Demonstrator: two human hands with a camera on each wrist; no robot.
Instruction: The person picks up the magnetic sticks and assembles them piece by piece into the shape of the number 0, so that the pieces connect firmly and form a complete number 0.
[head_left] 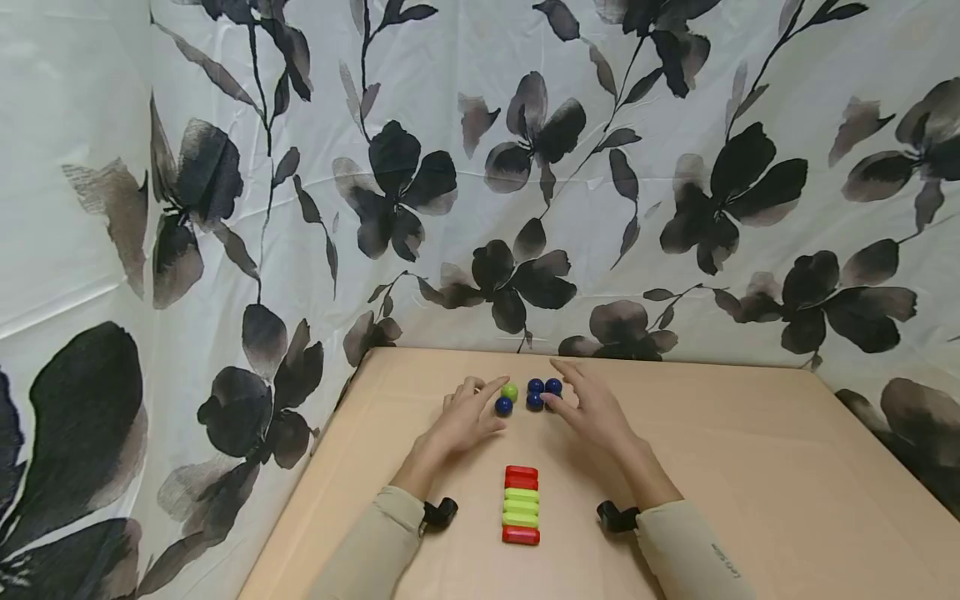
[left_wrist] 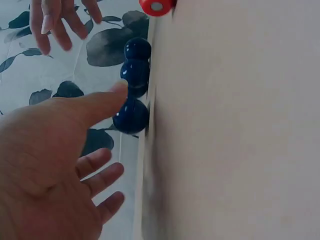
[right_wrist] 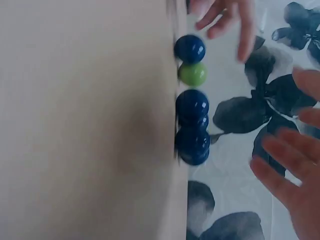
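Observation:
Near the far side of the table, my left hand (head_left: 465, 414) hovers with its fingers loosely extended beside a dark blue ball (head_left: 503, 407) and a lime green ball (head_left: 510, 391). Whether its index fingertip touches the green ball I cannot tell. To the right sits a tight cluster of several blue balls (head_left: 535, 387). My right hand (head_left: 596, 410) is spread along the cluster's right side, its thumb partly covering one ball. In the right wrist view its fingers (right_wrist: 280, 180) are apart from the balls, with nothing in them.
Between the forearms, nearer to me, lies a column of short bars, red (head_left: 521, 535) at both ends and lime green (head_left: 521, 508) in the middle. A white cloth with dark flowers (head_left: 525, 183) hangs behind the tan table (head_left: 750, 467).

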